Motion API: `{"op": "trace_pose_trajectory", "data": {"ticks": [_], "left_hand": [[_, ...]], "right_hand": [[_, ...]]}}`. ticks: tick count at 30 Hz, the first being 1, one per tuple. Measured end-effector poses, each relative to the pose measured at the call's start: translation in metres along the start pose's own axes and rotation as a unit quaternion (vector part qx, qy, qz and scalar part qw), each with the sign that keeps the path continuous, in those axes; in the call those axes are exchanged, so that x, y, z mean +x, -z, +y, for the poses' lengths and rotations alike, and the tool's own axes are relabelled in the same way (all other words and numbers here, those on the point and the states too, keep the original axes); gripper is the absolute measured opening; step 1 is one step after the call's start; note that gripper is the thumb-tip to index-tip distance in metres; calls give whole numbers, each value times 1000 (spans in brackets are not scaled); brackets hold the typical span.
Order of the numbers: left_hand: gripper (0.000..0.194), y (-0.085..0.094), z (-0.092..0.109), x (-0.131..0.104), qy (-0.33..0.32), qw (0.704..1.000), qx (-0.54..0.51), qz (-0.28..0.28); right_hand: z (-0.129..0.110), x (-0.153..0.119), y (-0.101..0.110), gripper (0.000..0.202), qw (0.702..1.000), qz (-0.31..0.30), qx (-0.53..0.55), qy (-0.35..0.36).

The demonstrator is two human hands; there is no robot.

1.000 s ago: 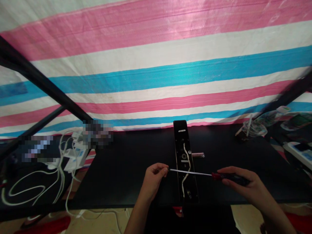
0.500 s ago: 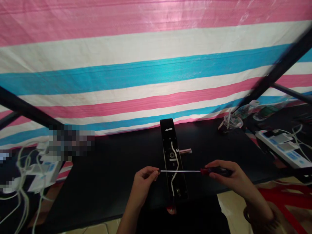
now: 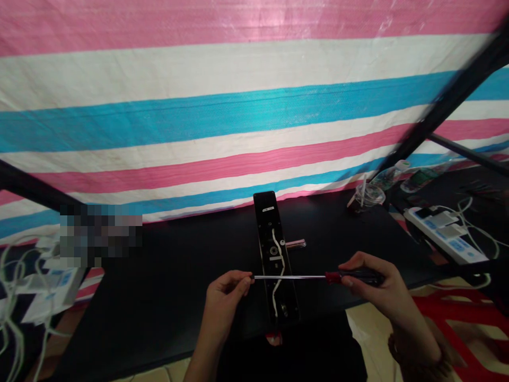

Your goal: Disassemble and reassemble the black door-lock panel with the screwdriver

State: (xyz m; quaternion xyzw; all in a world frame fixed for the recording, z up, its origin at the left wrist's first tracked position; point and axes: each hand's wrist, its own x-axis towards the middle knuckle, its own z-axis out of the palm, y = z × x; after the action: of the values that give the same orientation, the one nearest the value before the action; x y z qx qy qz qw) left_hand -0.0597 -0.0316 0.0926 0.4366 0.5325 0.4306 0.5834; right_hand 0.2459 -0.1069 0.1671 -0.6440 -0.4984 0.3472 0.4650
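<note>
A screwdriver (image 3: 294, 277) with a red and black handle and a long metal shaft is held level between my hands. My right hand (image 3: 376, 278) is closed round its handle. At the other end, my left hand (image 3: 230, 289) pinches the tip between thumb and fingers; whether a small screw is there too I cannot make out. Below the shaft lies a long black panel (image 3: 267, 217), its inner side up, with a white cable (image 3: 283, 260) running along it and a round fitting near its middle. The shaft crosses above the panel's lower half.
A small pinkish packet (image 3: 296, 243) lies right of the panel on the black table (image 3: 159, 297). Plastic bottles (image 3: 421, 178) and a clear cup (image 3: 369, 195) stand at the back right. Power strips (image 3: 449, 236) with white cables flank both sides. A striped sheet (image 3: 238, 122) hangs behind.
The whole scene has shifted slightly left as the view turned. Both hands keep the same hold on the screwdriver, and the panel stays where it was on the table.
</note>
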Motion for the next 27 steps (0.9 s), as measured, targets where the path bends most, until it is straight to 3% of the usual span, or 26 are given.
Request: {"op": "trace_pose_trajectory", "data": {"ticks": [3, 7, 10, 13, 15, 18, 20, 23, 27], "left_hand": [[23, 4, 11, 0, 8, 994, 83, -77], [15, 4, 21, -7, -13, 985, 112, -132], [14, -1, 20, -11, -34, 990, 69, -115], [20, -12, 15, -13, -26, 995, -22, -95], [26, -22, 12, -13, -18, 993, -109, -44], [33, -31, 10, -11, -19, 979, -197, 54], [32, -28, 11, -8, -33, 984, -167, 60], [23, -16, 15, -4, -64, 997, -41, -9], [12, -7, 21, -6, -87, 987, 69, -119]], "right_hand": [[-5, 0, 8, 30, 999, -30, -17, -3], [0, 2, 24, 34, 993, -70, 35, -86], [5, 1, 20, 36, 989, -8, 109, -102], [7, -1, -2, 36, 967, 108, 225, -60], [8, -3, -20, 32, 944, 161, 288, -28], [10, -8, -41, 26, 932, 175, 318, -16], [14, -12, -44, 25, 935, 172, 311, -24], [18, -14, -34, 25, 944, 168, 283, -35], [19, -9, -8, 29, 963, 126, 234, -48]]}}
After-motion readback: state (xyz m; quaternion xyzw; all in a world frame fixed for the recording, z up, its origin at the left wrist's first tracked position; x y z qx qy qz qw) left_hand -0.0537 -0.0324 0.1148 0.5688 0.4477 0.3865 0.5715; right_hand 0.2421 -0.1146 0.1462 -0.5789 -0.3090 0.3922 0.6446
